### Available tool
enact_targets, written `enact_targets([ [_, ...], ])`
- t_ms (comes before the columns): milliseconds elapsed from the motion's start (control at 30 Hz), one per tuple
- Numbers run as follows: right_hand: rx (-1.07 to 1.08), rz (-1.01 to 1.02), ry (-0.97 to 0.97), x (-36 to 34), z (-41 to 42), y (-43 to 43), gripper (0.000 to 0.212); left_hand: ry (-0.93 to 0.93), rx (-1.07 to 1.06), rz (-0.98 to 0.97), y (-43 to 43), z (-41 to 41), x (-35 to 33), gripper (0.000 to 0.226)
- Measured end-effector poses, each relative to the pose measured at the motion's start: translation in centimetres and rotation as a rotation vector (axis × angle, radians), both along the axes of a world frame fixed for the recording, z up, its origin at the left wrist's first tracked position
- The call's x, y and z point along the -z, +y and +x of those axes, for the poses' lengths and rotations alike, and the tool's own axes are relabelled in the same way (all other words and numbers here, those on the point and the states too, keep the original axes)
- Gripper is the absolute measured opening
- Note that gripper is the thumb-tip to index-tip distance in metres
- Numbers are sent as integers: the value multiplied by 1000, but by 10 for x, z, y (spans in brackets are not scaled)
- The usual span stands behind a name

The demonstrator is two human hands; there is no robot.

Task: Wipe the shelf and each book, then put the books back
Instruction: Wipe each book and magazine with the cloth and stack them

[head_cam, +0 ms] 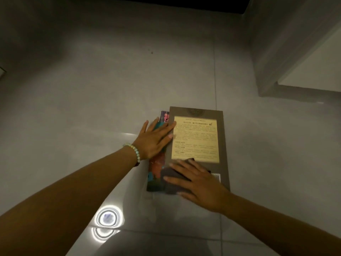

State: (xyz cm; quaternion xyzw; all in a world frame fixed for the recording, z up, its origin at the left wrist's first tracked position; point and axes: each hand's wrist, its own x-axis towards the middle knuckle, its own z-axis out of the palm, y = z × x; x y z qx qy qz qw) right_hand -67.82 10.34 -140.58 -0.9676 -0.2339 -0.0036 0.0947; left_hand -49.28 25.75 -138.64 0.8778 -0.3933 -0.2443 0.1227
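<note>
A grey-brown book (221, 145) with a yellow text panel lies flat on top of a small stack on the tiled floor. Beneath it a colourful book (156, 169) sticks out to the left. My left hand (154, 139) lies flat with straight fingers across the stack's left edge, fingertips on the top book. My right hand (199, 183) presses a dark grey cloth (171, 179) flat onto the near left corner of the top book. The cloth is partly hidden under my palm.
Glossy grey floor tiles (110, 89) surround the stack, with a round lamp reflection (108, 218) near my left forearm. A white cabinet or shelf unit (304, 58) stands at the right, its lower edge raised above the floor.
</note>
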Motion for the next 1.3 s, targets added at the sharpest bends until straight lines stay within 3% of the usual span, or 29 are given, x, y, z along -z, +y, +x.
enact_targets([
  [133, 625, 182, -1, 2, 7, -35, 48, -15, -36, 4, -5, -9, 0, 69],
  [200, 814, 209, 14, 2, 6, -33, 51, -36, -89, -19, -7, -13, -1, 71],
  [267, 778, 179, 36, 2, -4, -15, 51, -114, -133, -38, -14, -19, -1, 76],
  [367, 518, 124, 21, 5, -37, 5, 49, -239, -182, -37, -32, -32, -5, 86],
  [433, 516, 214, -7, 9, -52, -9, 47, -202, -218, -62, -46, -40, -5, 79],
  [533, 768, 557, 20, 7, -52, -35, 49, -86, -225, -141, -59, -55, 0, 72],
  [633, 981, 988, 201, -4, -31, -39, 49, -143, -189, -74, -61, -67, 10, 69],
  [800, 1120, 1195, 169, -16, 24, -61, 45, -158, -210, -108, -61, -69, 13, 76],
  [933, 1268, 1600, 270, -22, 50, -81, 39, -132, -226, -135, -60, -71, 13, 74],
  [1100, 1251, 1720, 259, -48, 48, -79, 45, -100, -242, -231, -55, -69, 14, 71],
  [1300, 1063, 1660, 199, -91, 54, -61, 51, -127, -394, -467, -71, -29, -27, 66],
])
